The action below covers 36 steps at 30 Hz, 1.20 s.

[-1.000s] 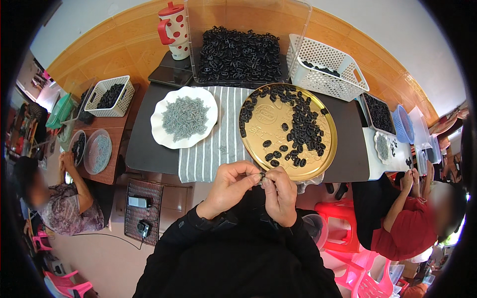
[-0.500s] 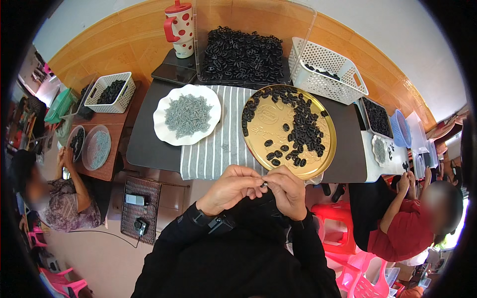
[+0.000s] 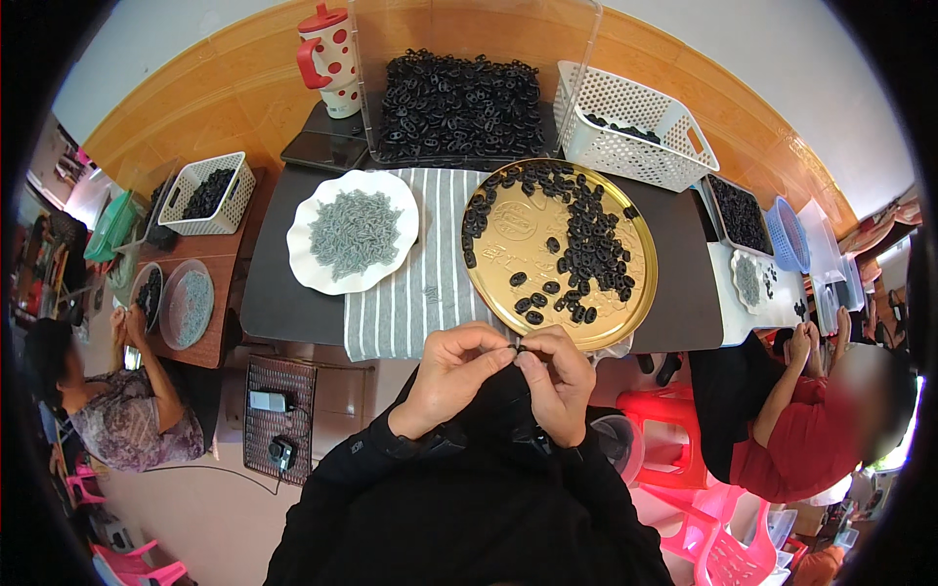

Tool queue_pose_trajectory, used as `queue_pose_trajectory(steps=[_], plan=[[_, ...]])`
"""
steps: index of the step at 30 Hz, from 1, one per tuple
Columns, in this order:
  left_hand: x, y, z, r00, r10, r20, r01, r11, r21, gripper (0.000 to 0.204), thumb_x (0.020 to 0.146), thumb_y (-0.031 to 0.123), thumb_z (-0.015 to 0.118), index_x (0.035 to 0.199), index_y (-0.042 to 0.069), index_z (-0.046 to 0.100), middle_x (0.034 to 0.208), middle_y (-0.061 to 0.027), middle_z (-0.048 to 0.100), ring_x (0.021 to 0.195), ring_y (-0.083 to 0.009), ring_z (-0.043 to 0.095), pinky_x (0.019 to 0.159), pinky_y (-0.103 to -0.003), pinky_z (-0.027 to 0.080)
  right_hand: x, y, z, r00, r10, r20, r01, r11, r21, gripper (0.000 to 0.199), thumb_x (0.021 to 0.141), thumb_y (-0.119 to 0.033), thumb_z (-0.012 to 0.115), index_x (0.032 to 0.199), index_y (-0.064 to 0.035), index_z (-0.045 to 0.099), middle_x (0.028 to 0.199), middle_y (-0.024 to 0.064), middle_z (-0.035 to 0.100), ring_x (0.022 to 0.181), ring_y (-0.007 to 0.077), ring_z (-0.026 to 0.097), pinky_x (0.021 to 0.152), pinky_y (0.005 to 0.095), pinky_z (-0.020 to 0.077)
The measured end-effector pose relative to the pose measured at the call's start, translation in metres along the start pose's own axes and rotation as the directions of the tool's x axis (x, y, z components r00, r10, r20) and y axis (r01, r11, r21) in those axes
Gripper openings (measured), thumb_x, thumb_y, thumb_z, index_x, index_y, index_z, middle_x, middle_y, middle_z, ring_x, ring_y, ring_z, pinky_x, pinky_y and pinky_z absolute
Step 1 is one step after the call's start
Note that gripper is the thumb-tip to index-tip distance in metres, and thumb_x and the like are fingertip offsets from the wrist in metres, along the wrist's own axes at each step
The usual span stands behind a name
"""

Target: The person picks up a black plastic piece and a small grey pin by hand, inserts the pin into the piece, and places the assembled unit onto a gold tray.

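Observation:
Just in front of the table edge, my left hand (image 3: 451, 379) and my right hand (image 3: 559, 383) meet at the fingertips. Thumbs and forefingers of both pinch a small black piece (image 3: 515, 349); most of it is covered by the fingers. Right beyond them lies a round gold tray (image 3: 513, 256) with many black oval pieces (image 3: 593, 239) that have holes in them. To the left, a white scalloped plate (image 3: 305, 266) holds a heap of small slender grey parts (image 3: 354, 232), too small to name. A grey striped cloth (image 3: 430, 317) lies under part of the plate and tray.
A clear bin (image 3: 459, 107) of black pieces, a white perforated basket (image 3: 635, 137) and a red-lidded tumbler (image 3: 337, 73) stand along the back. Co-workers sit at left (image 3: 137, 410) and right (image 3: 811, 425). A red stool (image 3: 664, 439) is beside me.
The view has shifted slightly, moving the table things a little left. My fingertips stay together on the black piece; my right thumb now points more upward.

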<state>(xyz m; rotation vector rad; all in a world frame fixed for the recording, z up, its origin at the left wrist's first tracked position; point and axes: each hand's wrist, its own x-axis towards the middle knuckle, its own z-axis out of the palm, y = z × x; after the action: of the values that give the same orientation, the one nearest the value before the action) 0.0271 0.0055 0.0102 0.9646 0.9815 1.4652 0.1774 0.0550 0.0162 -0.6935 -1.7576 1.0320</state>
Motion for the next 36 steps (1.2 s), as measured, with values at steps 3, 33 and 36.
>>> queue_pose_trajectory(steps=[3, 33, 36], plan=[[0.006, 0.002, 0.006, 0.997, 0.076, -0.020, -0.075, 0.996, 0.055, 0.007, 0.089, 0.001, 0.066, 0.092, -0.005, 0.068, 0.089, -0.0041, 0.063, 0.080, -0.0073, 0.056, 0.069, -0.022, 0.045, -0.008, 0.009, 0.001, 0.990, 0.100, -0.098, -0.082, 0.981, 0.173, 0.009, 0.086, 0.009, 0.059, 0.094, 0.0040, 0.061, 0.090, 0.0080, 0.060, 0.074, 0.0125, 0.056, 0.068, 0.0235, 0.0442], [0.052, 0.011, -0.003, 0.991, -0.110, -0.078, 0.107, 0.993, -0.041, 0.019, 0.090, -0.002, 0.062, 0.108, -0.005, 0.067, 0.086, -0.0113, 0.070, 0.072, -0.0117, 0.064, 0.065, -0.021, 0.049, -0.004, 0.010, -0.017, 0.947, 0.211, -0.242, -0.110, 0.922, 0.371, 0.014, 0.088, 0.007, 0.063, 0.101, 0.0063, 0.064, 0.088, 0.0090, 0.062, 0.070, 0.0112, 0.061, 0.064, 0.0214, 0.0498], [0.041, 0.010, -0.004, 0.988, -0.152, -0.023, 0.142, 0.961, -0.236, 0.020, 0.090, 0.001, 0.065, 0.110, -0.002, 0.067, 0.085, -0.0089, 0.070, 0.074, -0.0124, 0.066, 0.061, -0.020, 0.049, -0.003, 0.004, -0.011, 0.958, 0.164, -0.237, -0.083, 0.945, 0.317, 0.013, 0.088, 0.010, 0.060, 0.099, 0.0071, 0.064, 0.088, 0.0088, 0.062, 0.071, 0.0111, 0.059, 0.064, 0.0210, 0.0470]])
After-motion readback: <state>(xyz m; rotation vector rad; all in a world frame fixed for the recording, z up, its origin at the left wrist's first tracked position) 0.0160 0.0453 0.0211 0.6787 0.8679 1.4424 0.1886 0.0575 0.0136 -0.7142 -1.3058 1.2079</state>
